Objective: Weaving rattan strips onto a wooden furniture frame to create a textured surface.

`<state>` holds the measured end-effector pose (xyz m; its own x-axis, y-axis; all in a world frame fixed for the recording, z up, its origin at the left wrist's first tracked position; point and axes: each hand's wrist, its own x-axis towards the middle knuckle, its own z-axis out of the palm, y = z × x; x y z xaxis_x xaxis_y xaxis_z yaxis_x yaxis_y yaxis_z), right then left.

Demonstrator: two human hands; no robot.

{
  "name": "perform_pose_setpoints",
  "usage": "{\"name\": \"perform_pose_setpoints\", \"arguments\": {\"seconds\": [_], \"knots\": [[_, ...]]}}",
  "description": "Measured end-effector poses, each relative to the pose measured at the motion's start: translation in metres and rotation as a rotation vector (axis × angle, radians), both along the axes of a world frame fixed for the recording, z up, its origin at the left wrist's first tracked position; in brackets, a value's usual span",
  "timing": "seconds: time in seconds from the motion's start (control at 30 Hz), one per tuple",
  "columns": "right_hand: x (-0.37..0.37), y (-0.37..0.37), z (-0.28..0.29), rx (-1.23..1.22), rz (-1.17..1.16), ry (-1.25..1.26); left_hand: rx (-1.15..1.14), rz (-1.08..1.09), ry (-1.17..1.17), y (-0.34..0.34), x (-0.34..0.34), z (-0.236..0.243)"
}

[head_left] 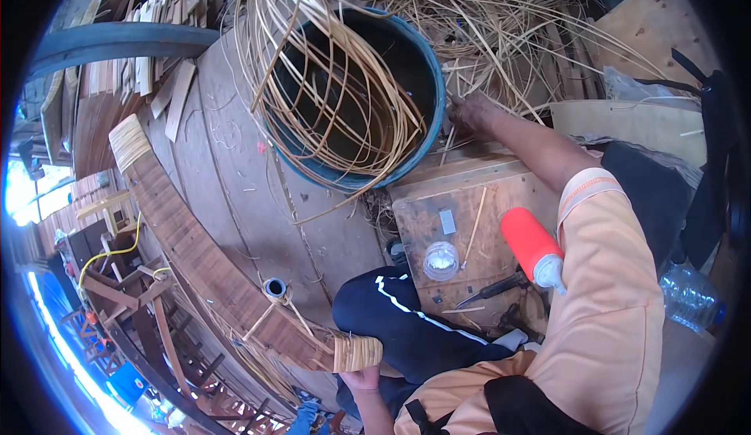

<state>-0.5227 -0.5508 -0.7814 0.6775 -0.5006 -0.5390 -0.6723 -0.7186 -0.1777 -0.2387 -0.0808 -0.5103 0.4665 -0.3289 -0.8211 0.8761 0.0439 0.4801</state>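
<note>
A long curved wooden piece (205, 235) slants across the left, both ends wrapped in pale rattan binding (358, 353). My left hand (361, 378) grips it from below at the near wrapped end; most of its fingers are hidden under the wood. My right arm reaches far forward. Beside the rim of a round blue tub (438, 83), my right hand (472, 114) is curled in shadow at the edge of a tangle of rattan strips (508, 40); what its fingers hold cannot be made out. Coiled rattan strips (395, 122) stand in the tub, spilling over its rim.
A wooden board (418, 216) to the right carries a clear round container (441, 261), a red bottle (526, 235) and dark hand tools (501, 286). A plastic bottle (692, 298) stands at far right. Stacked wood slats (117, 98) and wooden frames (164, 325) fill the left.
</note>
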Motion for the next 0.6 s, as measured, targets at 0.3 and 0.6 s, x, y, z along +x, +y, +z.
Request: {"name": "perform_pose_setpoints", "arguments": {"seconds": [0.3, 0.6], "knots": [[-0.021, -0.015, 0.0, 0.123, -0.339, -0.061, 0.08, 0.008, -0.032, -0.001, 0.002, 0.0], [-0.064, -0.033, 0.015, 0.024, -0.739, 0.44, 0.015, 0.011, 0.012, 0.025, 0.019, -0.011]]}}
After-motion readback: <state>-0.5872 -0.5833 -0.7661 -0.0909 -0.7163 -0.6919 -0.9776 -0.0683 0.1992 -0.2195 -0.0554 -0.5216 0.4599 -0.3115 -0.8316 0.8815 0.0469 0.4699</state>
